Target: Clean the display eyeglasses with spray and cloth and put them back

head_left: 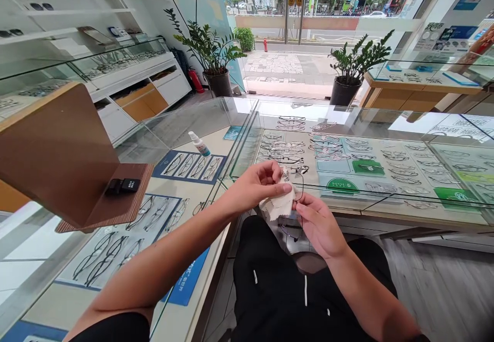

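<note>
My left hand [266, 183] is closed on a pale cleaning cloth [278, 205] with a zigzag edge and some dark print. The cloth lies against a pair of thin-framed eyeglasses [302, 186], covering part of them. With thumb and fingers my right hand [317, 221] pinches the eyeglasses by their frame, just right of the cloth. Part of the frame hangs below the hands, above my lap. Both hands are close together at the front edge of the glass display case [347, 205].
Many eyeglasses lie inside the case. A small white spray bottle [199, 144] stands on the left glass counter. Further left is a brown mirror stand [65, 151] with a small black object [122, 186] on its base. Potted plants [218, 69] flank the glass door.
</note>
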The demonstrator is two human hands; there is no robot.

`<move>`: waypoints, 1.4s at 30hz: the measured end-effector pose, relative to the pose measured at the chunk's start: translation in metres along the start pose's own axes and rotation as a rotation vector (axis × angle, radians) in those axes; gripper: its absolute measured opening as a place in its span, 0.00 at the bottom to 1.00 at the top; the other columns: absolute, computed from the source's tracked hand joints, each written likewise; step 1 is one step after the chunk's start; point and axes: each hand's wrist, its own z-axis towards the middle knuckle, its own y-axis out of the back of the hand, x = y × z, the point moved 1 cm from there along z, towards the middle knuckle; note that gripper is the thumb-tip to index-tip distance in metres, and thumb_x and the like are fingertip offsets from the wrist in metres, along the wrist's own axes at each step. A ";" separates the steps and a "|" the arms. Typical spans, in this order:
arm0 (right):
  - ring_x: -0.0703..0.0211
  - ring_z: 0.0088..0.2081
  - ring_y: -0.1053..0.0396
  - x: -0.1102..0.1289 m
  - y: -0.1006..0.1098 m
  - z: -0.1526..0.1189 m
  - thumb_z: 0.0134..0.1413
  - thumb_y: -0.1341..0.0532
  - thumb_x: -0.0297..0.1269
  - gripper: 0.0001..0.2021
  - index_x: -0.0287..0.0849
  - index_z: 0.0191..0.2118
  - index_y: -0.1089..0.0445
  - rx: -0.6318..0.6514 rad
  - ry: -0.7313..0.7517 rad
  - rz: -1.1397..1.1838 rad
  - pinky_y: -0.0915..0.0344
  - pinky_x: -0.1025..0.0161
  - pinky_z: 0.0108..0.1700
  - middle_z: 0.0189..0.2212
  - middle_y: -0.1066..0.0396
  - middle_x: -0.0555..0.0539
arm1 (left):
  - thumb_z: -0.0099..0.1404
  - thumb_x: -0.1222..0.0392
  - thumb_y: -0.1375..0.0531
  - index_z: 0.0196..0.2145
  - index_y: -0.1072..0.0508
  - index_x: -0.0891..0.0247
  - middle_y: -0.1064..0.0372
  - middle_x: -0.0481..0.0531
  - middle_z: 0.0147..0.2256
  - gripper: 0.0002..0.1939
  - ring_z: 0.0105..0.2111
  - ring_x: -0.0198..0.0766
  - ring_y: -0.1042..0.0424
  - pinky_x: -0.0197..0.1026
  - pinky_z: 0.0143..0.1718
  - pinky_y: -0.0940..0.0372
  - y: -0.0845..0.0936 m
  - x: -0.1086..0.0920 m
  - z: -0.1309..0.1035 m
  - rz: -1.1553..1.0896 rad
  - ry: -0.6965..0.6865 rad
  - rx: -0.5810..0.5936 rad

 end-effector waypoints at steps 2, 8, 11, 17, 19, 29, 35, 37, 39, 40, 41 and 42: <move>0.59 0.38 0.32 0.000 0.001 0.000 0.57 0.25 0.47 0.12 0.44 0.35 0.21 0.001 0.002 0.026 0.33 0.62 0.45 0.33 0.26 0.49 | 0.55 0.55 0.20 0.34 0.36 0.60 0.35 0.41 0.30 0.27 0.28 0.28 0.36 0.33 0.31 0.40 -0.002 0.006 0.001 -0.040 0.029 -0.016; 0.58 0.37 0.30 -0.007 0.007 0.003 0.57 0.25 0.45 0.11 0.45 0.38 0.19 -0.001 -0.003 0.044 0.30 0.61 0.46 0.34 0.24 0.49 | 0.61 0.44 0.25 0.39 0.24 0.65 0.25 0.50 0.34 0.23 0.32 0.33 0.29 0.35 0.34 0.36 -0.009 0.015 0.002 -0.033 0.135 0.171; 0.54 0.42 0.25 -0.012 0.007 0.005 0.56 0.24 0.45 0.11 0.48 0.41 0.17 -0.016 0.011 0.065 0.27 0.57 0.52 0.38 0.21 0.48 | 0.60 0.43 0.24 0.39 0.22 0.66 0.25 0.50 0.32 0.23 0.29 0.32 0.30 0.34 0.32 0.37 -0.010 0.023 0.003 -0.133 0.117 0.167; 0.44 0.56 0.22 -0.011 0.013 0.004 0.63 0.28 0.48 0.14 0.54 0.51 0.16 0.072 0.118 -0.115 0.30 0.43 0.67 0.48 0.16 0.46 | 0.58 0.44 0.23 0.38 0.22 0.66 0.24 0.51 0.29 0.24 0.26 0.33 0.28 0.35 0.30 0.34 -0.011 0.024 0.003 -0.194 0.060 0.050; 0.43 0.62 0.25 -0.009 0.015 0.002 0.63 0.28 0.47 0.17 0.54 0.56 0.18 0.121 0.159 -0.196 0.35 0.41 0.71 0.56 0.18 0.46 | 0.57 0.43 0.22 0.38 0.22 0.66 0.24 0.51 0.30 0.25 0.26 0.34 0.27 0.36 0.31 0.31 -0.011 0.021 0.003 -0.215 0.032 -0.025; 0.43 0.67 0.30 -0.014 0.012 0.001 0.63 0.28 0.43 0.22 0.56 0.61 0.21 0.050 0.258 -0.289 0.42 0.40 0.76 0.62 0.22 0.48 | 0.65 0.35 0.30 0.31 0.24 0.64 0.28 0.49 0.26 0.26 0.26 0.35 0.31 0.37 0.31 0.34 -0.009 0.017 0.001 -0.107 -0.049 -0.155; 0.46 0.51 0.20 -0.014 0.013 0.012 0.58 0.24 0.42 0.13 0.55 0.49 0.16 -0.127 0.235 -0.132 0.29 0.43 0.65 0.45 0.16 0.49 | 0.68 0.35 0.33 0.33 0.22 0.64 0.25 0.53 0.30 0.26 0.32 0.38 0.29 0.38 0.37 0.32 -0.014 0.021 0.001 -0.075 -0.050 -0.009; 0.48 0.48 0.20 -0.012 0.012 0.014 0.55 0.23 0.42 0.13 0.53 0.46 0.16 -0.140 0.198 -0.091 0.27 0.45 0.62 0.42 0.16 0.49 | 0.68 0.36 0.32 0.35 0.22 0.64 0.25 0.52 0.31 0.24 0.31 0.37 0.29 0.38 0.35 0.33 -0.015 0.020 0.000 -0.090 -0.057 -0.008; 0.50 0.44 0.20 -0.009 0.010 0.016 0.52 0.22 0.42 0.14 0.52 0.45 0.17 -0.152 0.165 -0.034 0.24 0.48 0.57 0.39 0.16 0.49 | 0.67 0.40 0.30 0.40 0.22 0.63 0.24 0.51 0.33 0.22 0.32 0.37 0.28 0.38 0.36 0.33 -0.016 0.017 -0.001 -0.108 -0.052 0.021; 0.50 0.43 0.20 -0.008 0.009 0.016 0.51 0.22 0.42 0.15 0.52 0.45 0.17 -0.150 0.153 -0.011 0.23 0.49 0.55 0.38 0.16 0.50 | 0.66 0.42 0.28 0.43 0.22 0.63 0.23 0.51 0.34 0.21 0.33 0.38 0.26 0.38 0.38 0.32 -0.016 0.016 -0.002 -0.113 -0.050 0.046; 0.50 0.44 0.20 -0.007 0.007 0.017 0.50 0.21 0.41 0.17 0.52 0.46 0.17 -0.144 0.144 0.005 0.23 0.49 0.55 0.38 0.16 0.50 | 0.65 0.45 0.27 0.46 0.22 0.62 0.22 0.52 0.36 0.21 0.36 0.39 0.25 0.38 0.40 0.31 -0.017 0.014 -0.002 -0.114 -0.051 0.071; 0.49 0.45 0.20 -0.006 0.006 0.017 0.50 0.21 0.41 0.18 0.53 0.48 0.17 -0.136 0.136 0.012 0.24 0.49 0.56 0.40 0.16 0.49 | 0.64 0.47 0.25 0.47 0.22 0.62 0.22 0.53 0.38 0.21 0.38 0.39 0.24 0.39 0.42 0.30 -0.017 0.013 -0.002 -0.114 -0.055 0.090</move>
